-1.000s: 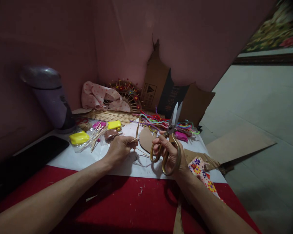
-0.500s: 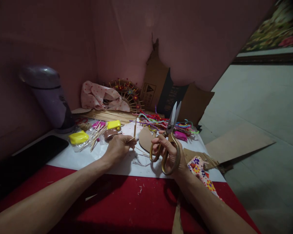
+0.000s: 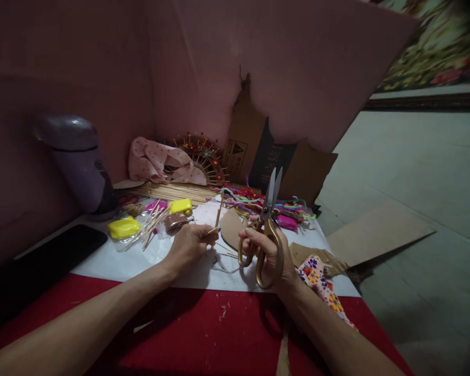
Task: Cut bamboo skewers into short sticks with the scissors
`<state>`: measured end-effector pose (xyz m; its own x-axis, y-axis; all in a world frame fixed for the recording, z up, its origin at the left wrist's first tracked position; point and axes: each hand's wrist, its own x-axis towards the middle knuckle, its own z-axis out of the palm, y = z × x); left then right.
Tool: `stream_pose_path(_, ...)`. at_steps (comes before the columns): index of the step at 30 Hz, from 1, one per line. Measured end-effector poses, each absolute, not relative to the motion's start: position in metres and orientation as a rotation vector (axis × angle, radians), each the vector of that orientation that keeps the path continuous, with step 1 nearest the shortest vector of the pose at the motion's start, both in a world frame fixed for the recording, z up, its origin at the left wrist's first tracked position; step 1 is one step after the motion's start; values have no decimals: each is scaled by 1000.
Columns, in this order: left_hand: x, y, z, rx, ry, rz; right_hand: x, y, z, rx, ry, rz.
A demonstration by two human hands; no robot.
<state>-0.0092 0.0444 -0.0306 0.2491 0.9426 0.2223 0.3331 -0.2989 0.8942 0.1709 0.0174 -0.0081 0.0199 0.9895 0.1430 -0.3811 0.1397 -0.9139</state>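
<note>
Left hand pinches thin sticks, right hand grips parted scissors; careless leftward tilt could nick the left hand.

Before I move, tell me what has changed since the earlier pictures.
The view has shifted: everything sits slightly lower and further left. Since half a second ago, the upright stick at the left hand leans a bit more to the right. Nothing was visibly taken up or let go; the right hand still holds the scissors, slightly open.
</note>
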Motion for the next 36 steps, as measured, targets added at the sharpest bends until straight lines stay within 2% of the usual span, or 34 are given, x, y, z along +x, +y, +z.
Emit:
stream_pose_path(3,-5,40,-19,1735,1086,1013,170,14,-5,-792,-1021,1253)
stream_pose_path(10,3,22,-5,1594,862,574,171,10,0,-763,-1092,1300)
stream_pose_path(18,4,10,-5,1556,789,427,170,9,2,-809,-1045,1357)
stream_pose_path(22,6,10,-3,1437,732,434,171,7,3,-869,-1058,1345)
stream_pose_path(28,12,15,-4,1407,746,706,165,1,-1,-863,-1061,1310)
stream_pose_path(36,15,6,-4,1330,819,809,160,-1,-11,-861,-992,1259)
